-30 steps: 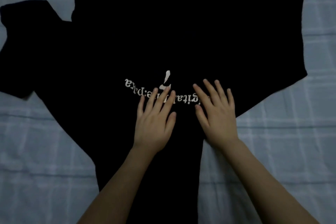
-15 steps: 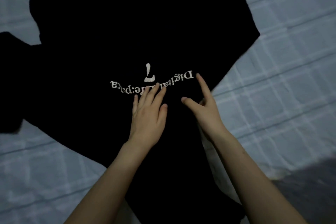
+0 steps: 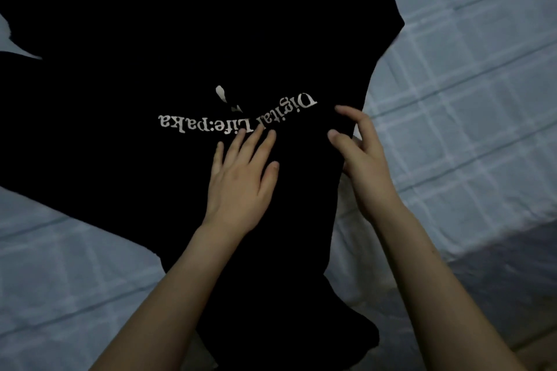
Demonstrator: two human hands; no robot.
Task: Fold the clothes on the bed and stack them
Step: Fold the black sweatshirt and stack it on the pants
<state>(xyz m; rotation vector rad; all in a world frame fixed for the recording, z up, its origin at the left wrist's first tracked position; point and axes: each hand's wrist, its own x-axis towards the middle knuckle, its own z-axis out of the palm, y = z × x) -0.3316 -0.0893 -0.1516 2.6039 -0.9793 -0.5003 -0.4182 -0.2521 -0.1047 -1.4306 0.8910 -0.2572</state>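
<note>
Left hand [image 3: 241, 187] lay flat on black shirt [image 3: 180, 39], fingers slightly spread; right hand [image 3: 364, 166], at 3 o'clock, curled round its edge.

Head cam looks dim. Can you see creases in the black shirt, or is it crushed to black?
Head view: dim, flat light; the black shirt is crushed to one black mass, no creases visible. Same view: white lettering, left hand and right hand are legible but soft.
</note>
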